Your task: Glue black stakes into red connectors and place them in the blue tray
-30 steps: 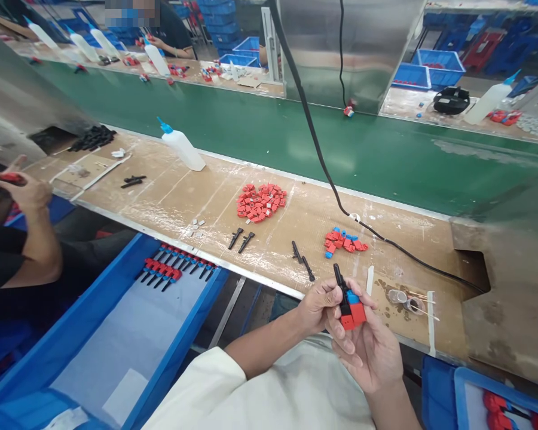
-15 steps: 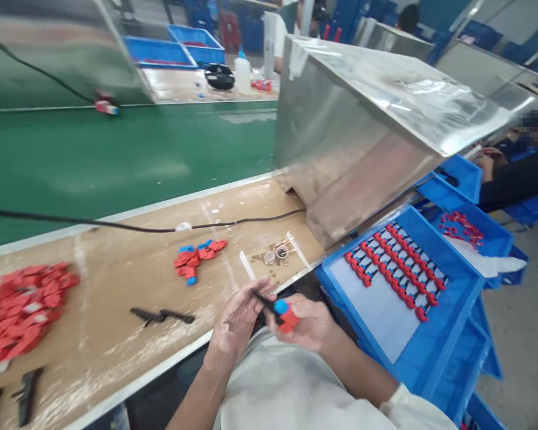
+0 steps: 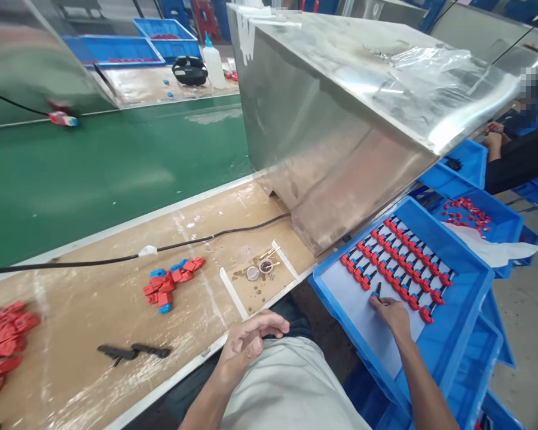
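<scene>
My right hand (image 3: pixel 393 315) reaches into the blue tray (image 3: pixel 468 310) at the right, its fingers closed on a small plastic part with a black stem (image 3: pixel 376 291). The rest of that part is hidden under my fingers. Beside it, rows of red parts with black stems (image 3: pixel 401 257) lie on the tray's white liner (image 3: pixel 379 340). My left hand (image 3: pixel 253 337) hovers over my lap at the bench edge, palm turned up, fingers curved and apart, with nothing in it.
On the brown bench lie a cluster of red and blue parts (image 3: pixel 164 286), two black stem pieces (image 3: pixel 134 352) and a red pile (image 3: pixel 2 340). A small open pot (image 3: pixel 266 266) holds swabs. A metal box (image 3: pixel 332 137) stands behind. A co-worker's arm (image 3: pixel 515 158) shows at the right.
My right hand has moved from in front of my body rightward into the tray, carrying the part. My left hand no longer touches the part's black stem. The view has shifted somewhat right.
</scene>
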Demonstrator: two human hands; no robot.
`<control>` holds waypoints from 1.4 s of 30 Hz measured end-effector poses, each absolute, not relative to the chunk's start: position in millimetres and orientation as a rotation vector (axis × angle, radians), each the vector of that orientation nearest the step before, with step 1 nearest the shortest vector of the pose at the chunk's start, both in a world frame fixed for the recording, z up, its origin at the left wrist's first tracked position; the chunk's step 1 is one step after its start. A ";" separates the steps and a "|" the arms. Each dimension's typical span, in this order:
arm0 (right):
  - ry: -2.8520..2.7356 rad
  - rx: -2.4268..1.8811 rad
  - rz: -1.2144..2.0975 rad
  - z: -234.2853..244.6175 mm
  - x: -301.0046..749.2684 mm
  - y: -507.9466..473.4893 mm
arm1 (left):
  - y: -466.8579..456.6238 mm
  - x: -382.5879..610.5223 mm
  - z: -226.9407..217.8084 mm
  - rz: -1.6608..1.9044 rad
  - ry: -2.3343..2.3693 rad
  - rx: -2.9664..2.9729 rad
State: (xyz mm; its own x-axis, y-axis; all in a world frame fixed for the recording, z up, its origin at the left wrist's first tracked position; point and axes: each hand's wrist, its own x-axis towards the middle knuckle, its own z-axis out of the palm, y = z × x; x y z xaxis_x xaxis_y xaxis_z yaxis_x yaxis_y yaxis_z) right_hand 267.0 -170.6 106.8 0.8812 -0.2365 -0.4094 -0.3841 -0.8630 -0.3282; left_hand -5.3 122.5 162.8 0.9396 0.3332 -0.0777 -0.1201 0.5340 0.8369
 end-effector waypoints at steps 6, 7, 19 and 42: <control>0.424 -2.669 0.464 77.8 280.4 -173.8 | 109.9 5.0 154.6 0.222 0.398 0.969; 0.428 -2.651 0.460 75.7 281.5 -175.0 | 107.7 7.0 152.6 0.205 0.412 0.958; 0.467 -2.346 0.360 53.7 280.6 -182.1 | 109.2 24.5 137.8 0.137 0.394 0.769; -0.469 -2.132 0.086 135.1 182.0 -37.1 | 133.2 -4.4 155.1 0.043 0.169 1.076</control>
